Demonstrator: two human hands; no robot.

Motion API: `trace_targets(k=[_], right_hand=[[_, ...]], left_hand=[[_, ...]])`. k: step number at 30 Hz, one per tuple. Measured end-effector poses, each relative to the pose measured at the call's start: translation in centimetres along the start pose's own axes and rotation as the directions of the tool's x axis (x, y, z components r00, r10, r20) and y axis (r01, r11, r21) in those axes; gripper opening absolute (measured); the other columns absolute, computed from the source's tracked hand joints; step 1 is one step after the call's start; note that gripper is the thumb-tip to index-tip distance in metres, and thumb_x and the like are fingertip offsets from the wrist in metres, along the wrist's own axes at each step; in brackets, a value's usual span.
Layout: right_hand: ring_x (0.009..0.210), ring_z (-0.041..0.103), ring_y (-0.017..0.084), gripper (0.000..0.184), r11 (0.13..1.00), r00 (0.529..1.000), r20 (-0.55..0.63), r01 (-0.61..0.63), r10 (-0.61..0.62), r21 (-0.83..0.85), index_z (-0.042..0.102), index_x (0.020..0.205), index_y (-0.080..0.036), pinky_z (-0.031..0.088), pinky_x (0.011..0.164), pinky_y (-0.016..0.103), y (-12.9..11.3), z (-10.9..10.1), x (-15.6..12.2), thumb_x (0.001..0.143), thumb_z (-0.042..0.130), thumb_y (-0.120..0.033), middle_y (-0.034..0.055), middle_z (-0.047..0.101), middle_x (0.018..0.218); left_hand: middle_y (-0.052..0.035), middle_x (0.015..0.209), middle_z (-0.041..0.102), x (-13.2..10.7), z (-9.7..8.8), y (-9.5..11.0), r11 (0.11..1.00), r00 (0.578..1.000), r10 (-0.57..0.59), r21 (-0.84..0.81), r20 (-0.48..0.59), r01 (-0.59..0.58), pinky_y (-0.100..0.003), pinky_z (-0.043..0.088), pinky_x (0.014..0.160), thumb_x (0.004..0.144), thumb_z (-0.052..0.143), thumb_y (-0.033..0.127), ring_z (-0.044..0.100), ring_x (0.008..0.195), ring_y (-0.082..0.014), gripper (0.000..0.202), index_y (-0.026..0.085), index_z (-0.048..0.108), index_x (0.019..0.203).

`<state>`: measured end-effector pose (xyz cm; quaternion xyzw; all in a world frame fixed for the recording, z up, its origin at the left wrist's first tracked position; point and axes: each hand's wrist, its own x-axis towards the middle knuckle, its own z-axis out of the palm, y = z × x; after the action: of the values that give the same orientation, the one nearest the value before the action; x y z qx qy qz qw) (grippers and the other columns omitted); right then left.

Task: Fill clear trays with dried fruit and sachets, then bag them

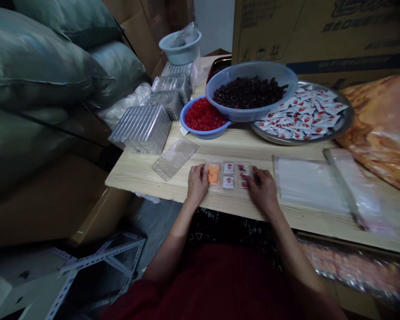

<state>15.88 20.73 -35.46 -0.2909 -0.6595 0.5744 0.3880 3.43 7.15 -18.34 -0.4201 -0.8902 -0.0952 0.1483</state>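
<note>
A clear plastic compartment tray (221, 183) lies at the table's front edge between my two hands. Its left section holds orange pieces (214, 174), its middle holds two small white sachets (228, 182) with red prints, and its right section holds dark red pieces (243, 176). My left hand (198, 183) grips the tray's left edge, fingers closed along its side. At the opposite end, my right hand (262, 189) pinches the right edge, its fingertips partly over the dark red pieces. A second, flat clear plastic tray (175, 158) rests left of my left hand.
Behind the tray stand a blue bowl of red pieces (187, 124), a larger bowl of dark pieces (243, 114) and a metal pan of sachets (288, 141). Stacked clear trays (143, 126) are at left. Clear plastic bags (310, 182) lie right, beside an orange-patterned bundle (380, 124).
</note>
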Motion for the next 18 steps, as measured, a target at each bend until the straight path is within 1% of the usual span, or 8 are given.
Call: trace_targets(k=[3,5,9,12,14,15,17,18], right_hand=[[0.101,0.055,0.028,0.045,0.996,0.999,-0.024,0.030,-0.033,-0.085,0.070,0.122,-0.011,0.046,0.094,0.042,-0.3,0.7,1.0,0.092,0.058,-0.043,0.0166,0.061,0.107],[0.103,0.054,0.030,0.045,0.990,0.999,-0.037,0.017,-0.022,-0.137,0.070,0.121,-0.012,0.045,0.095,0.044,-0.6,1.3,1.7,0.092,0.058,-0.044,0.0170,0.061,0.109],[0.107,0.053,0.031,0.050,0.986,1.000,0.008,0.019,-0.018,-0.166,0.062,0.135,-0.014,0.044,0.097,0.047,-1.0,2.3,3.6,0.093,0.053,-0.040,0.0170,0.059,0.119],[0.107,0.054,0.031,0.050,0.992,0.999,0.045,0.024,-0.018,-0.125,0.062,0.136,-0.013,0.044,0.098,0.046,-1.1,2.5,4.3,0.093,0.049,-0.036,0.0168,0.058,0.120],[0.105,0.055,0.029,0.049,0.997,0.999,0.043,0.022,-0.019,-0.079,0.064,0.133,-0.012,0.045,0.097,0.044,-0.9,2.3,3.7,0.092,0.050,-0.035,0.0171,0.059,0.116],[0.105,0.055,0.029,0.048,0.998,0.999,0.037,0.026,-0.024,-0.060,0.064,0.132,-0.012,0.045,0.097,0.044,-0.8,2.1,3.0,0.093,0.050,-0.035,0.0170,0.059,0.115],[0.105,0.055,0.028,0.048,0.999,1.000,0.002,0.023,-0.023,-0.034,0.064,0.133,-0.013,0.045,0.096,0.045,-0.5,1.5,0.9,0.093,0.051,-0.037,0.0164,0.059,0.113],[0.105,0.055,0.028,0.048,1.000,1.000,-0.025,0.017,-0.018,-0.021,0.063,0.134,-0.013,0.045,0.096,0.045,-0.5,1.2,-0.4,0.094,0.051,-0.038,0.0159,0.058,0.112]], left_hand=[[-0.0150,0.109,0.063,0.9,-0.1,-0.3,0.991,1.000,-0.016,0.137,0.022,0.012,-0.043,0.046,0.102,0.098,0.050,0.028,0.056,0.109,-0.0277,0.030,0.013,0.064,0.119],[-0.0153,0.110,0.063,1.7,-0.2,-0.5,0.985,0.999,-0.042,0.166,0.030,0.036,-0.043,0.046,0.102,0.098,0.049,0.029,0.057,0.109,-0.0278,0.031,0.013,0.065,0.119],[-0.0165,0.120,0.060,3.3,-0.2,-0.4,0.984,0.996,-0.071,0.171,0.061,0.060,-0.041,0.046,0.103,0.097,0.049,0.025,0.058,0.113,-0.0272,0.038,0.012,0.059,0.132],[-0.0182,0.117,0.062,3.9,-0.4,0.0,0.981,0.984,-0.112,0.176,0.136,0.087,-0.042,0.047,0.102,0.095,0.050,0.021,0.059,0.112,-0.0283,0.038,0.009,0.060,0.130],[-0.0159,0.110,0.065,3.3,-0.6,0.1,0.987,0.972,-0.135,0.116,0.193,0.114,-0.041,0.048,0.098,0.092,0.055,0.020,0.061,0.105,-0.0267,0.036,0.009,0.063,0.125],[-0.0134,0.104,0.067,2.7,-0.7,0.1,0.989,0.964,-0.148,0.056,0.221,0.138,-0.040,0.049,0.096,0.090,0.059,0.020,0.063,0.100,-0.0249,0.036,0.010,0.063,0.124],[-0.0082,0.095,0.068,1.0,-0.9,0.1,0.966,0.948,-0.187,-0.127,0.257,0.225,-0.037,0.051,0.088,0.085,0.066,0.022,0.064,0.087,-0.0203,0.041,0.012,0.063,0.125],[-0.0064,0.092,0.068,-0.1,-0.9,0.2,0.929,0.939,-0.216,-0.241,0.268,0.283,-0.035,0.052,0.085,0.083,0.069,0.023,0.064,0.083,-0.0184,0.045,0.013,0.062,0.126]])
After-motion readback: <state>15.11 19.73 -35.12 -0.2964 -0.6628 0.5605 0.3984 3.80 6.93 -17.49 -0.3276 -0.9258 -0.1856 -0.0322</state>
